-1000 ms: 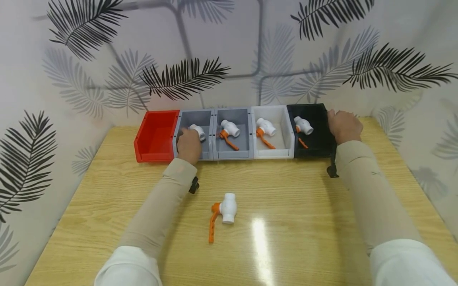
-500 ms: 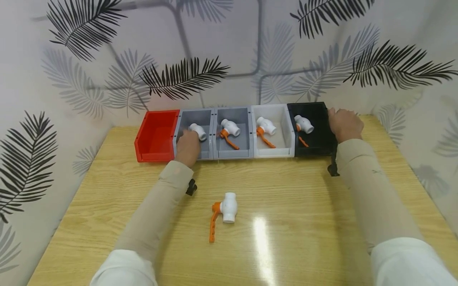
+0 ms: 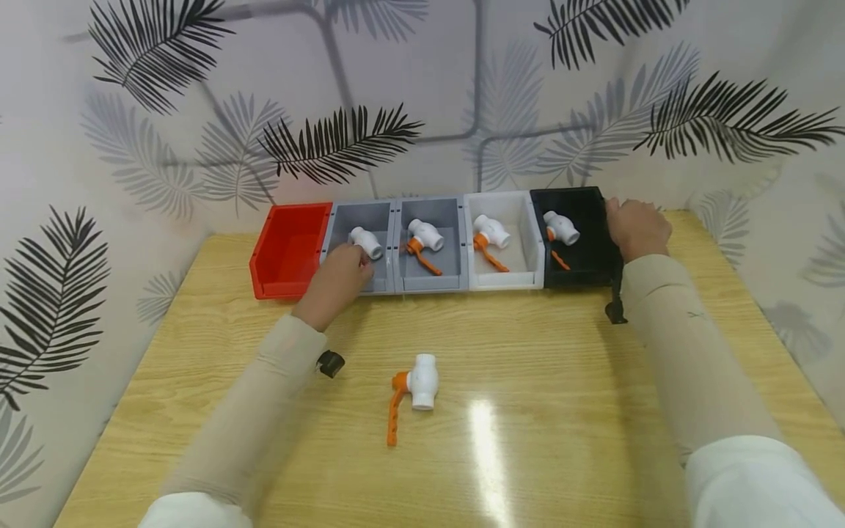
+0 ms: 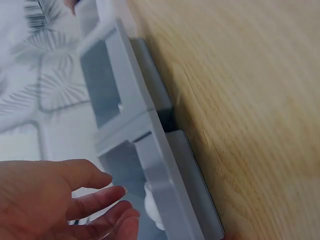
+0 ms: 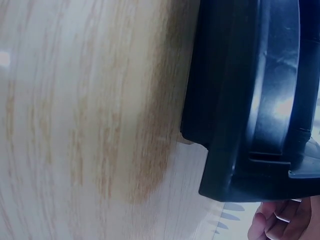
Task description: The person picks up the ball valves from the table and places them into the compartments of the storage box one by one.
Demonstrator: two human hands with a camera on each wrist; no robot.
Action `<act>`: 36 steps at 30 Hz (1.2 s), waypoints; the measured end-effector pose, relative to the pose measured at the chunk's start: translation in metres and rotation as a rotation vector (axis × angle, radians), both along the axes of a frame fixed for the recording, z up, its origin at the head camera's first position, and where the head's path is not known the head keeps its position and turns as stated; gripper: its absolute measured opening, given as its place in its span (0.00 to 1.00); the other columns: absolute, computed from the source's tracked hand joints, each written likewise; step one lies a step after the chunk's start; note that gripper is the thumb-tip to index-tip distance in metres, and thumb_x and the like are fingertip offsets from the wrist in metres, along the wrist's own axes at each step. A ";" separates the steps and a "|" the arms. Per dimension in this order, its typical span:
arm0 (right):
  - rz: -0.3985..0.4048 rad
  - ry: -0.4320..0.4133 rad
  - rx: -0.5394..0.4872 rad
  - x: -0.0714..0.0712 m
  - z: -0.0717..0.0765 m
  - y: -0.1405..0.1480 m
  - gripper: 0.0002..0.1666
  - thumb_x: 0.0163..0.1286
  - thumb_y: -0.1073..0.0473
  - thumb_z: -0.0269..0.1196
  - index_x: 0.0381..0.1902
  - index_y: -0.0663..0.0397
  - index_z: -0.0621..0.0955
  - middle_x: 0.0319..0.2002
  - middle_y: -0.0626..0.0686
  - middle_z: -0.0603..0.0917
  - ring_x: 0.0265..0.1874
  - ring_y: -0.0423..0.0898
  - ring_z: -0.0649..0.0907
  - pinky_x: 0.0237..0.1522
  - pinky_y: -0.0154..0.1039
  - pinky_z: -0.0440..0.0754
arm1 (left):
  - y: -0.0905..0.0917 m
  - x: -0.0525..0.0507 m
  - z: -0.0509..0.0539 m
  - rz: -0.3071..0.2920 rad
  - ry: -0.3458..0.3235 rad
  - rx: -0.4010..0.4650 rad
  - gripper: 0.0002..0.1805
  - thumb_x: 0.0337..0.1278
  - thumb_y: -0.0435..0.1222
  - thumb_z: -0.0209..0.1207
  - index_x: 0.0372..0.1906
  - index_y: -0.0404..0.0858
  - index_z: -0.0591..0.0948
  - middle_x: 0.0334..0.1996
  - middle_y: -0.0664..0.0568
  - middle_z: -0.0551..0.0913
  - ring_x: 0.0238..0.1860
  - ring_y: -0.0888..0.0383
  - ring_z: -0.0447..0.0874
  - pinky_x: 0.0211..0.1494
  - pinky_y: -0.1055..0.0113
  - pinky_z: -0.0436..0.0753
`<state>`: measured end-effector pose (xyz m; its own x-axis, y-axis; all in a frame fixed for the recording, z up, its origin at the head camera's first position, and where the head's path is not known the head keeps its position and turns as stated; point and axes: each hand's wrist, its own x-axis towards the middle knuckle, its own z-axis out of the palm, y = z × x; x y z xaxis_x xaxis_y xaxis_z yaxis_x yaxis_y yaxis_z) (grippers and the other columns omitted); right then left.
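Observation:
My left hand (image 3: pixel 337 282) hovers over the front of the left grey bin (image 3: pixel 381 280), its fingers loosely bent and holding nothing in the left wrist view. Inside that bin lies a white ball valve (image 3: pixel 367 243); its handle is hidden. At the right end of the row, my right hand (image 3: pixel 639 229) grips the side wall of the black bin (image 3: pixel 590 275). Curled fingers (image 5: pixel 285 220) show beyond the bin's corner in the right wrist view. Another ball valve (image 3: pixel 423 382), white with an orange lever, lies on the table in front of the row.
A red bin (image 3: pixel 290 249) stands at the row's left end. The second grey bin (image 3: pixel 430 281), the white bin (image 3: pixel 505 280) and the black bin each hold a white valve with an orange lever. A patterned wall (image 3: pixel 422 88) rises behind the table (image 3: pixel 528 440).
My left hand has drawn back from the left grey bin, towards me, uncovering more of the valve there. My right hand stays at the black bin.

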<state>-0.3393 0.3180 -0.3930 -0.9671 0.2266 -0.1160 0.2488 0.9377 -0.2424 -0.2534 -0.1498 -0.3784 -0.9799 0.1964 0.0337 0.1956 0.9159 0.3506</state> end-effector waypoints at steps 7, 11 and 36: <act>0.007 0.002 -0.002 0.001 0.001 0.000 0.50 0.69 0.36 0.19 0.53 0.76 0.70 0.53 0.76 0.70 0.47 0.71 0.73 0.39 0.63 0.73 | -0.012 0.037 0.008 -0.030 -0.044 0.012 0.10 0.60 0.37 0.51 0.40 0.34 0.76 0.34 0.46 0.76 0.35 0.52 0.72 0.37 0.62 0.75; 0.009 0.003 -0.005 0.004 0.002 -0.001 0.51 0.69 0.36 0.18 0.53 0.76 0.70 0.53 0.76 0.70 0.47 0.72 0.73 0.40 0.63 0.72 | -0.020 0.055 0.007 -0.036 -0.053 0.037 0.08 0.60 0.36 0.54 0.40 0.35 0.76 0.35 0.46 0.76 0.36 0.52 0.73 0.39 0.62 0.77; -0.004 -0.014 0.007 -0.002 -0.001 0.001 0.49 0.69 0.38 0.19 0.55 0.75 0.69 0.53 0.76 0.70 0.47 0.72 0.73 0.40 0.63 0.72 | -0.009 0.159 -0.025 -0.028 -0.235 0.245 0.14 0.57 0.37 0.59 0.46 0.34 0.75 0.38 0.50 0.76 0.33 0.58 0.74 0.35 0.66 0.76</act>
